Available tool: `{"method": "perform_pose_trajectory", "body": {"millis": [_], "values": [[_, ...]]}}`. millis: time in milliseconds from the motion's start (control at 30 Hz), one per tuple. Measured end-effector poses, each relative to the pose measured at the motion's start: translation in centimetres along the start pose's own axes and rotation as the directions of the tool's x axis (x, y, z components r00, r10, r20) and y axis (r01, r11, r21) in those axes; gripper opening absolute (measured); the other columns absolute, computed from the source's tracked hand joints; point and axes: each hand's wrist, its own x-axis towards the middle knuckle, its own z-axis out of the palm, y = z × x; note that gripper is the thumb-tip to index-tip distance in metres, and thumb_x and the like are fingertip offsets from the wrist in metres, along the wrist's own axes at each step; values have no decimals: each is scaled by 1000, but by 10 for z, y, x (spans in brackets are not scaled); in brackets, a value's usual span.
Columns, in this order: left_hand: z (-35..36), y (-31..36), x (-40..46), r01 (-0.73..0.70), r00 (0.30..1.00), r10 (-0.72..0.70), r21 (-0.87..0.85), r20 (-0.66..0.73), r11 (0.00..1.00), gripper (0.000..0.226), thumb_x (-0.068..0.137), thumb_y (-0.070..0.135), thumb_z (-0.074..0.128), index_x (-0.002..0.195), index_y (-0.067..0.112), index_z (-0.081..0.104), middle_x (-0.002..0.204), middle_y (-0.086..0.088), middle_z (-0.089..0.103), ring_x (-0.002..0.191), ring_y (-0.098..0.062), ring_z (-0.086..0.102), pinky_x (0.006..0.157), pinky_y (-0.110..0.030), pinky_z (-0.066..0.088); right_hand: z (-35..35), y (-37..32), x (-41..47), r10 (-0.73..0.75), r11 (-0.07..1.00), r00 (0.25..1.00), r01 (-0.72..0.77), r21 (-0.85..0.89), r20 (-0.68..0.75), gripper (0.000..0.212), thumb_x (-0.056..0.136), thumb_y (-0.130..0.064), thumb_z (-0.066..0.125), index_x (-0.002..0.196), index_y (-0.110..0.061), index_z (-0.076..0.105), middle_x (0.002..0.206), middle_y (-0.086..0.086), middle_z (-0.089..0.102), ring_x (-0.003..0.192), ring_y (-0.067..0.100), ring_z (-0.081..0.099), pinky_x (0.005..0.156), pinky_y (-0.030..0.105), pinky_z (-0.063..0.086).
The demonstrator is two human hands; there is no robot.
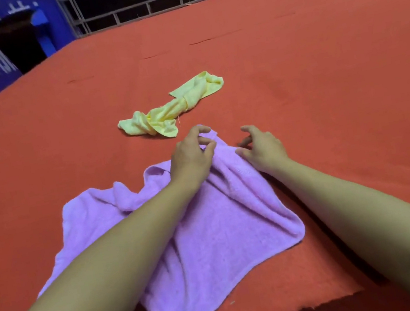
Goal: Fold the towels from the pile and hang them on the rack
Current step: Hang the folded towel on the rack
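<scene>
Head view: purple towel (213, 239) rumpled on red bench (322, 79), near edge. Left hand (192, 154) pinching its far corner; right hand (263, 149) beside it, fingers loosely spread at towel's edge. Yellow towel (171, 108) twisted, just beyond.

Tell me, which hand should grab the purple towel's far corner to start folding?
Probably the left hand: its fingers already curl at the purple towel's far corner. The right hand sits at the towel's right edge.
</scene>
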Motion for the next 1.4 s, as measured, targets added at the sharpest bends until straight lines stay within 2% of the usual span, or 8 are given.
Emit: {"method": "perform_pose_trajectory", "body": {"millis": [100, 300, 467, 633, 767, 867, 1133, 1400], "values": [[23, -16, 44, 38, 998, -42, 89, 46, 995, 35, 87, 25, 68, 120, 27, 57, 103, 13, 71, 96, -15, 65, 90, -34, 47, 8, 5, 9, -30, 1000, 999, 30, -5, 30, 53, 85, -30, 63, 136, -29, 47, 90, -18, 67, 107, 23, 59, 93, 41, 43], [63, -40, 96, 149, 973, -196, 316, 123, 937, 44, 87, 25, 63, 129, 24, 52, 112, -1, 70, 111, -28, 60, 91, -35, 46, -9, 12, 4, -73, 931, 993, 102, 349, -95, 48, 87, -5, 62, 133, -14, 49, 74, -11, 55, 66, 6, 53, 72, 25, 44], [68, -10, 110, 112, 993, -113, 40, 39, 993, 28, 93, 17, 59, 121, 21, 57, 87, 11, 68, 86, -14, 63, 76, -27, 45, -59, 21, -19, 54, 780, 969, 110, 616, -242, 43, 93, -1, 58, 130, -19, 47, 78, -8, 50, 55, 2, 44, 54, 16, 38], [90, 55, 141, 5, 1000, 5, -337, 30, 941, 30, 93, 6, 58, 122, 13, 59, 85, 7, 61, 74, -6, 58, 70, -20, 50, -129, 53, -61, 133, 843, 915, 98, 529, -382, 44, 90, -6, 65, 128, -22, 52, 84, -10, 56, 61, 4, 50, 60, 13, 40], [129, 107, 165, -30, 997, 55, -410, 49, 912, 31, 92, 5, 60, 122, 12, 58, 83, 8, 60, 76, -2, 58, 69, -7, 44, -176, 97, -109, 246, 893, 852, -13, 450, -463, 42, 88, -7, 68, 123, -26, 54, 80, -11, 58, 59, 2, 51, 61, 16, 42], [173, 133, 176, -23, 996, 58, -430, 67, 902, 31, 88, 12, 67, 118, 16, 61, 83, 9, 63, 81, -8, 61, 81, -20, 49, -191, 124, -145, 299, 924, 818, -119, 364, -491, 44, 85, -9, 72, 119, -32, 55, 79, -12, 61, 53, 8, 47, 57, 26, 41], [282, 159, 168, -12, 980, 69, -288, 186, 958, 24, 84, 21, 71, 102, 32, 61, 75, 20, 64, 84, -10, 66, 85, -28, 51, -187, 165, -183, 337, 935, 777, -343, 91, -532, 50, 82, -14, 74, 125, -29, 54, 83, -17, 62, 57, 3, 53, 57, 21, 35], [317, 149, 150, -151, 977, 125, 146, 174, 978, 29, 88, 28, 65, 117, 31, 60, 114, 9, 69, 117, -21, 54, 98, -36, 36, -181, 171, -179, 359, 911, 768, -413, 19, -530, 56, 81, -18, 71, 132, -26, 51, 88, -15, 60, 80, 13, 57, 76, 29, 43]]}}
